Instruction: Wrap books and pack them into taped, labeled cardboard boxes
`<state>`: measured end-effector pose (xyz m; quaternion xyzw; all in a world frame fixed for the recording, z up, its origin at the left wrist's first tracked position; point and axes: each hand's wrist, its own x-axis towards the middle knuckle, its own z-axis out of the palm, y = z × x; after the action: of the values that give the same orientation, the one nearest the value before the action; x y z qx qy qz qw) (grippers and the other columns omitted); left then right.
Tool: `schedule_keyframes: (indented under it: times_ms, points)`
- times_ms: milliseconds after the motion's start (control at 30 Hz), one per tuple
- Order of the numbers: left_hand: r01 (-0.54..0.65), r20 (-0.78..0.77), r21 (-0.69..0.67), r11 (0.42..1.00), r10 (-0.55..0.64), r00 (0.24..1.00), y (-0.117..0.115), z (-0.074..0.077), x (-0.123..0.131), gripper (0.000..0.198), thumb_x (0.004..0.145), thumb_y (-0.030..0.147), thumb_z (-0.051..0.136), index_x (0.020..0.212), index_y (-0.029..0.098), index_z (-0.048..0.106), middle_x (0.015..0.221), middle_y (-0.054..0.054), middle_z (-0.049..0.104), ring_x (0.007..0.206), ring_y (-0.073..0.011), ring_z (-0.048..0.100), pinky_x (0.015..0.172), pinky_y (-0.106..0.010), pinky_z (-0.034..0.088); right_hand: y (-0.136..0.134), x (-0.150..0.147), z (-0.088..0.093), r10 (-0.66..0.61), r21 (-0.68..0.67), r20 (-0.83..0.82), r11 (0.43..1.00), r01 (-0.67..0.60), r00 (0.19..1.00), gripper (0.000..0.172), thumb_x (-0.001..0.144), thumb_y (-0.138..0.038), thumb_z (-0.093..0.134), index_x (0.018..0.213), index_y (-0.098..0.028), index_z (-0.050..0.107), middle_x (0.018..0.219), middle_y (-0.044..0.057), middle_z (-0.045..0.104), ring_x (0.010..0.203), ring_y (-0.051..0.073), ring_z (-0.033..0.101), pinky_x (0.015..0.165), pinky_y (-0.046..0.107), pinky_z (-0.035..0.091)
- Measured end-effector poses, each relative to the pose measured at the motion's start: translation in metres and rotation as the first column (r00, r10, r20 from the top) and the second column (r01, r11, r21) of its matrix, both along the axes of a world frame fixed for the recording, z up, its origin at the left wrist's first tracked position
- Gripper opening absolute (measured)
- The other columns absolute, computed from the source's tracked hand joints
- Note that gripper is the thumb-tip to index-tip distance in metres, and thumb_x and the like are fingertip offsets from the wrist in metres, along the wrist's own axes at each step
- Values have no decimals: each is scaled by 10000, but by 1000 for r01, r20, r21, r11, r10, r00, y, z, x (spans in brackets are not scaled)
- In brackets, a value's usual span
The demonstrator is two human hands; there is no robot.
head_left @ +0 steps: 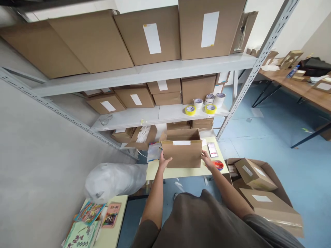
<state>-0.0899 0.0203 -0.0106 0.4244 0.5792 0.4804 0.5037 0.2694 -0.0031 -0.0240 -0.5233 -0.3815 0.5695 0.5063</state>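
Observation:
A cardboard box [182, 155] stands upright on the small pale yellow table [178, 173], its top open and a white label strip along its front upper edge. My left hand [163, 161] grips its left side, thumb across the front face and the other fingers partly hidden. At the opposite side, my right hand [206, 159] is closed against the lower right edge. A phone [212, 150] with a lit screen lies right of the box. Near my right wrist is a red-orange ring-shaped item [218, 165], its kind unclear. Papers [154, 151] lie on the left.
A metal shelf rack [144, 77] behind the table holds boxes and several tape rolls [210, 109]. A large carton [281, 193] with boxes stands right on the floor. At left are a wrapped plastic bundle [111, 181] and books [84, 234]. A brown desk [297, 86] stands far right.

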Motion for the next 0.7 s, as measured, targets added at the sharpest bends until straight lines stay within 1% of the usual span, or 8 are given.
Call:
schedule_keyframes:
  times_ms: [100,200,300,400,533,567,633,700]
  points:
    - [1,-71,8,1000,-1,997,-4,3,10,1140,738,285,927,1675,290,278,1656,-191,463,1490,-320,528,1223,-465,444,-3,-6,-5,26,-8,-36,1000,-26,999,626,703,-341,673,1324,-311,599,1516,74,624,1394,310,579,1144,497,483]
    - [23,-195,-63,998,-35,980,-11,-1,16,1167,770,244,892,1697,306,185,1691,-212,404,1522,-316,494,1218,-461,445,-8,-3,-8,65,-36,71,997,-62,995,619,738,-372,628,1349,-298,561,1451,96,665,1361,319,608,1095,500,530]
    - [32,-276,-168,985,-79,958,-17,-4,16,1188,775,196,859,1717,297,142,1724,-231,348,1558,-326,447,1217,-462,445,-10,6,-7,133,-86,220,989,-117,966,695,749,-353,585,1442,-325,551,1482,88,662,1404,312,591,1095,490,543]
    - [-11,-297,-168,986,-39,954,-15,2,3,1065,819,116,732,1729,261,199,1725,-198,373,1546,-321,467,1226,-438,449,-5,20,5,81,-76,287,995,-61,954,818,745,-327,567,1560,-353,508,1600,72,578,1485,313,532,1137,512,518]
    - [-213,-385,62,975,221,896,4,38,-26,834,915,155,564,1707,201,309,1656,-161,495,1460,-308,569,1219,-451,470,16,30,47,-66,137,288,990,27,955,777,877,-406,545,1640,-311,439,1692,87,469,1537,321,471,1204,551,454]
    - [-209,-384,150,966,251,888,12,50,-29,775,940,180,543,1690,176,350,1621,-165,538,1452,-301,575,1223,-444,465,23,27,61,-75,210,281,977,15,957,724,917,-432,543,1625,-303,467,1687,83,478,1540,310,467,1226,536,434]
    - [-105,-386,265,959,206,899,29,73,-30,657,988,238,509,1638,166,453,1525,-149,632,1429,-275,595,1219,-430,465,39,14,85,-46,323,285,945,-50,957,624,972,-475,543,1569,-295,553,1634,72,546,1515,293,494,1250,502,414]
    - [96,-436,234,967,16,900,45,90,-24,580,1011,327,552,1569,169,558,1438,-143,698,1369,-280,638,1199,-438,480,52,-3,102,46,357,357,916,-181,933,553,983,-492,557,1489,-287,647,1551,67,624,1478,290,530,1258,489,410]
